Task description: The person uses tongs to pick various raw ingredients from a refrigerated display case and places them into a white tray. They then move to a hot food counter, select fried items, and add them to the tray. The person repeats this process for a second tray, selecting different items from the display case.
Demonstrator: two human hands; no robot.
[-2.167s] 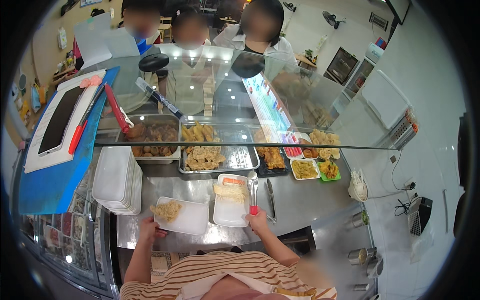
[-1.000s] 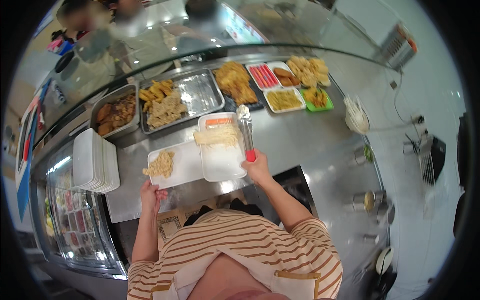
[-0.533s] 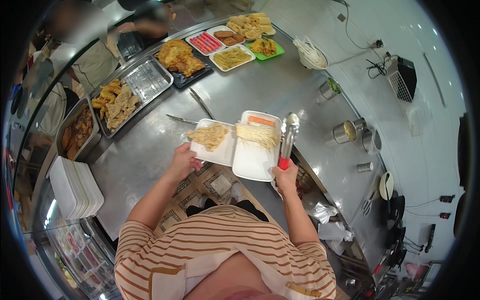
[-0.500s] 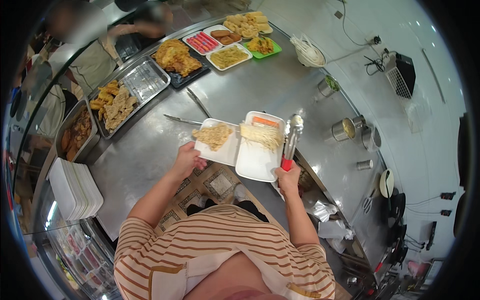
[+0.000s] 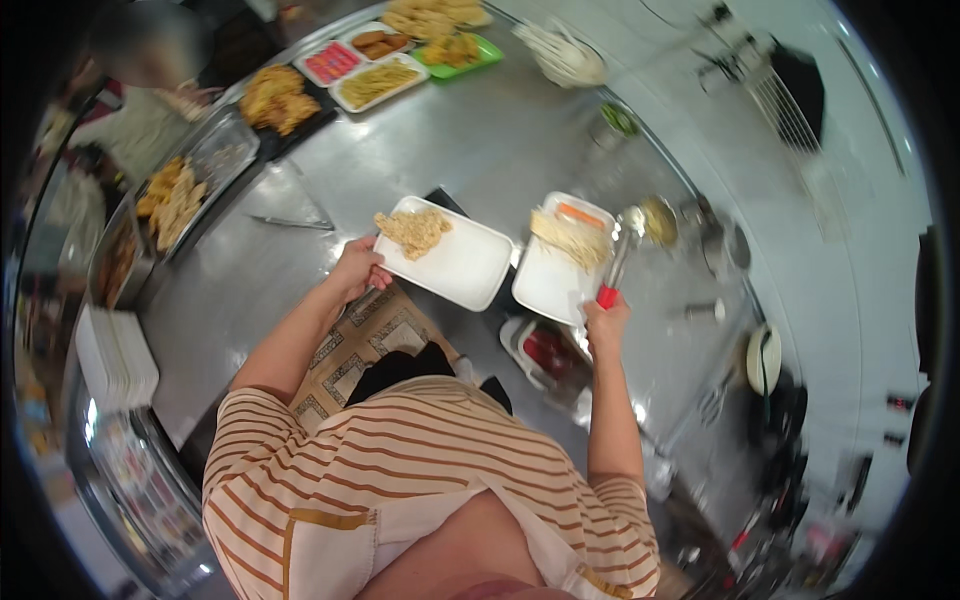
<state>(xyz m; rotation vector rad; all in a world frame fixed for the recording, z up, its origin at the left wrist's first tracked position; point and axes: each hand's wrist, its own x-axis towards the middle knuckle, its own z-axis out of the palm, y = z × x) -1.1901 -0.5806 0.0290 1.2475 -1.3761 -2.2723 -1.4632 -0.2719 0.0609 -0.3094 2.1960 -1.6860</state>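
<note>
Seen from my remote post, my left hand grasps the left end of a white, rectangular, shallow tray, the landmark for all other parts; its fingers curl at the rim. At that end of the tray lies one beige, crumb-coated piece of food, the remainder being bare. My right hand, to the right of the landmark tray, is clenched around steel tongs with a red handle and the near right corner of a second white tray; I cannot tell how the hidden fingers lie. The second tray is just right of the landmark, a narrow gap between them, and bears a pale bundle of thin strands beside an orange stick. Left of the landmark, slim metal tongs rest on the grey steel counter. Farther left and nearer my body stands a stack of white trays. Well beyond the landmark I find a green tray of yellow-orange food.
</note>
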